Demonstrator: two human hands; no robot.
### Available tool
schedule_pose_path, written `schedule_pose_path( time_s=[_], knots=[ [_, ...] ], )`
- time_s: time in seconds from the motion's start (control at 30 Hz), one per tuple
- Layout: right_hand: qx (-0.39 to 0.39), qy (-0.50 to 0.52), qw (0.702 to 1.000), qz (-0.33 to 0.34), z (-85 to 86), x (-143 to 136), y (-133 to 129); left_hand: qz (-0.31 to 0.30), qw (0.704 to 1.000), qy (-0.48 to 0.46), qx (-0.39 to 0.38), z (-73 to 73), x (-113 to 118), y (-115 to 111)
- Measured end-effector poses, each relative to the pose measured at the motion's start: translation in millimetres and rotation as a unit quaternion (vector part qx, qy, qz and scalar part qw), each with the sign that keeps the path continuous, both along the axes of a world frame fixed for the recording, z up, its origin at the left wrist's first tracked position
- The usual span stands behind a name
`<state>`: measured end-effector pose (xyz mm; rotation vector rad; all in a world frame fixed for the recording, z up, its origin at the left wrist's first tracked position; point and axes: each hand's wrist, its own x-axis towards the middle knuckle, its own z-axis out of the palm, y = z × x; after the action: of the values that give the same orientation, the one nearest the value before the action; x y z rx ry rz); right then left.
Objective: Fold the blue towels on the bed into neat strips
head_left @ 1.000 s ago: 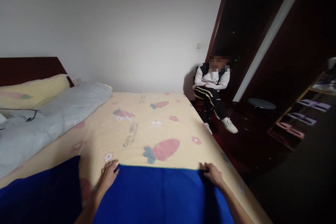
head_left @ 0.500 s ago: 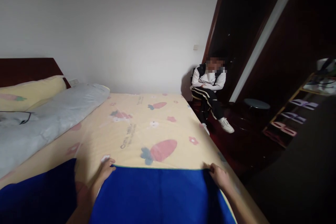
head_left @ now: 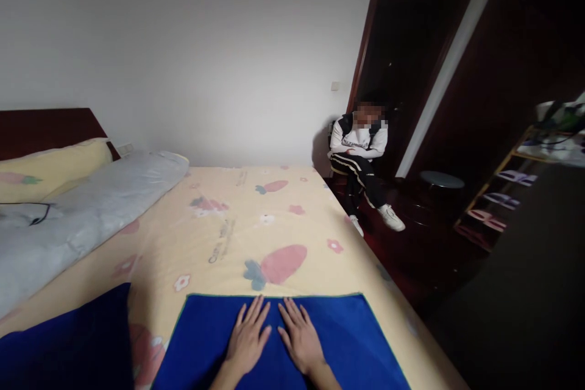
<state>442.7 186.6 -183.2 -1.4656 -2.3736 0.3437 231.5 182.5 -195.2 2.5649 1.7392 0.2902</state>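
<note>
A blue cloth (head_left: 351, 341) with a thin green edge lies spread on the bed, its far edge running straight across. My left hand (head_left: 248, 336) rests flat on it left of the middle, fingers stretched toward that far edge. Close beside it, my right hand (head_left: 299, 336) also lies flat, fingers spread and tips near the same edge. Neither hand grips the cloth. A second dark blue cloth (head_left: 77, 344) lies to the left, partly cut off by the frame.
The bed has a cream sheet (head_left: 219, 189) with a strawberry print. At left are a grey quilt (head_left: 105, 207) and a yellow pillow (head_left: 59, 167). A person (head_left: 359, 152) sits beyond the bed, near a round stool (head_left: 442, 180) and a shoe rack (head_left: 489, 192).
Both hands have let go of the cloth's far corners and moved inward to its middle, where they now lie flat. The seated person stays in place.
</note>
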Motion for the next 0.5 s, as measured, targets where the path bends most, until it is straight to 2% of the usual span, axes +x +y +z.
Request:
schedule_pose_path(
  time_s=[0.07,0.17,0.23,0.27,0.3,0.37,0.43,0.5],
  knots=[
    [-0.023,-0.032,0.997,-0.070,-1.5,45,1,0.091,0.995,0.018,-0.029,5.5,-45,0],
    [-0.039,-0.083,0.974,-0.208,-4.5,127,4,0.216,0.973,0.066,-0.046,19.8,-122,1],
    [-0.050,-0.105,0.964,-0.240,-5.7,170,7,0.265,0.957,0.098,-0.066,29.6,-156,0],
    [-0.058,-0.115,0.960,-0.249,-5.2,183,8,0.283,0.950,0.112,-0.074,34.1,-164,0],
    [-0.064,-0.124,0.955,-0.263,-3.7,190,8,0.300,0.943,0.125,-0.070,38.2,-166,-1],
    [-0.052,-0.140,0.939,-0.310,1.0,182,4,0.320,0.937,0.140,-0.023,43.9,-151,-4],
    [0.004,-0.134,0.934,-0.330,3.7,150,-7,0.298,0.945,0.127,0.046,43.5,-116,-13],
    [0.082,-0.097,0.953,-0.276,-2.3,103,-28,0.223,0.968,0.084,0.082,33.5,-69,-31]
  ],
)
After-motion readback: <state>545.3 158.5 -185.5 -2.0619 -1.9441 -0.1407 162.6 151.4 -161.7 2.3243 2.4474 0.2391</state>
